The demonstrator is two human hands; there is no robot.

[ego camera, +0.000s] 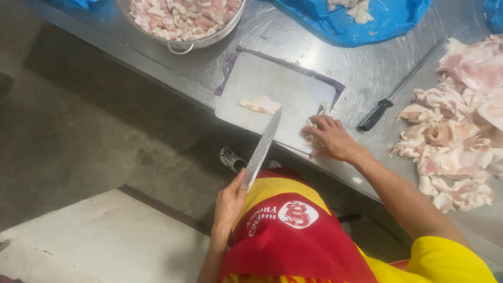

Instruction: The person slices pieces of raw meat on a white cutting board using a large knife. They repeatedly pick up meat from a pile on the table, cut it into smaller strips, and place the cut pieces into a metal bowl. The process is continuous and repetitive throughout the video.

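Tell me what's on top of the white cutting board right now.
On the cutting board: one raw meat piece, the knife tip, and the right hand pressing another piece, mostly covered.

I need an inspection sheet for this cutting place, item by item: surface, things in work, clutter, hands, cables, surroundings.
Surface: steel table, scuffed; white cutting board at its near edge.
Job's things: knife, blade angled over the board; meat slice on the board; second piece mostly hidden under the right hand.
Clutter: metal bowl of cut meat; blue bag; sharpening steel; raw meat pile.
Grippers: left hand grips the knife handle; right hand presses on the second piece.
Cables: nothing seen.
Surroundings: concrete floor; pale slab.
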